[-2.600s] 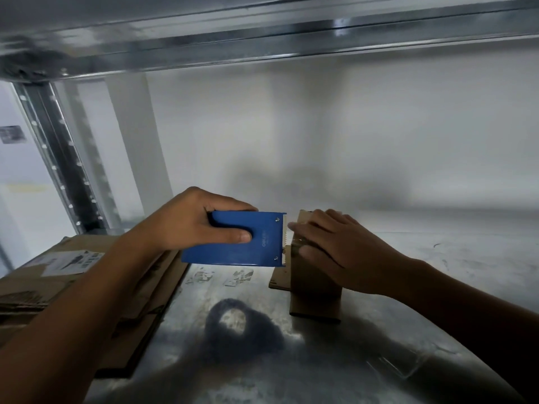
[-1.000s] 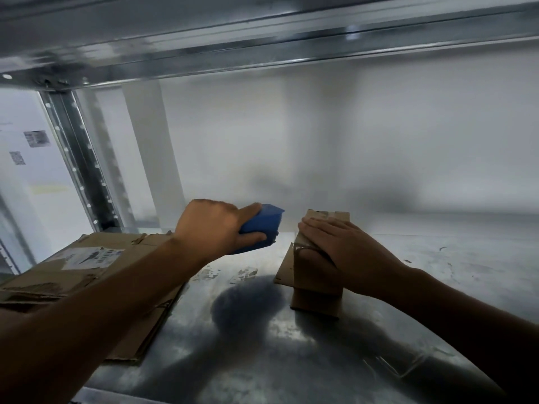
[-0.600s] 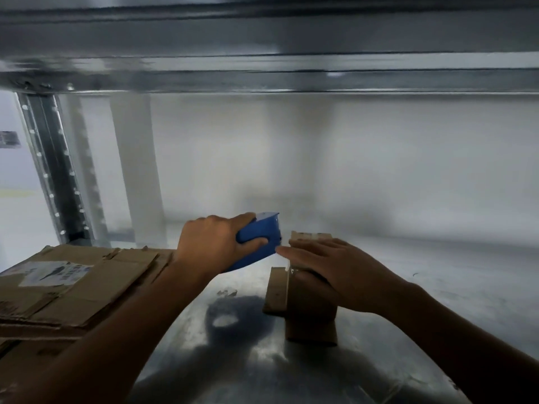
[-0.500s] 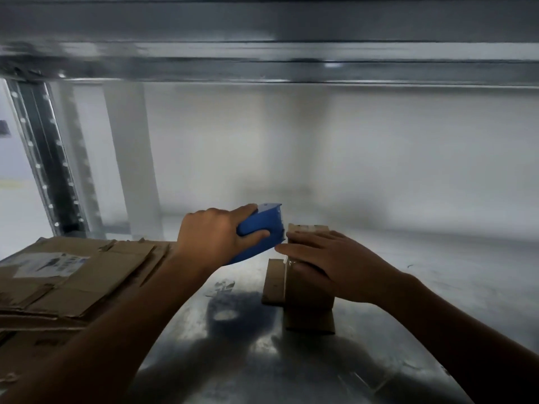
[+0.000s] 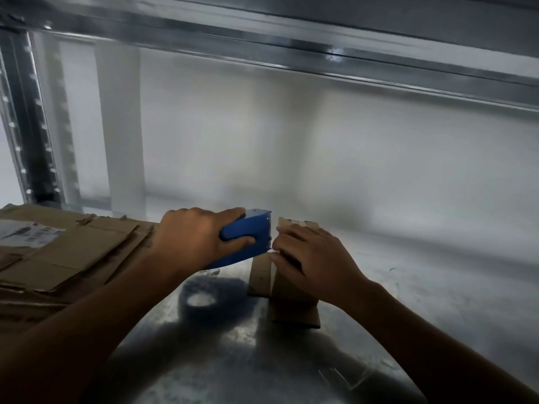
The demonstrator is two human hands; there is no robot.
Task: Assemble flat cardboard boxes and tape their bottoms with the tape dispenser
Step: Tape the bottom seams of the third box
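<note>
Now the left hand point(image 5: 194, 236) still grips the blue tape dispenser point(image 5: 248, 240), lowered against the small box point(image 5: 291, 293) under the flat right hand point(image 5: 315, 258).

Looking out from head height, one wide-angle view only, nothing to overlap with. Facing forward and slightly down into a metal shelf bay point(image 5: 437, 301), tilting a touch so the upper shelf beam point(image 5: 320, 56) is slanting down to the right. Sitting close: both forearms entering from the bottom corners, left hand point(image 5: 195, 237) and right hand point(image 5: 315, 258) landing just below centre. Taking in the rack upright point(image 5: 29, 118) at far left, the flattened cardboard stack point(image 5: 64, 252) at the left edge, and the white back wall point(image 5: 350, 158) filling the middle.
</note>
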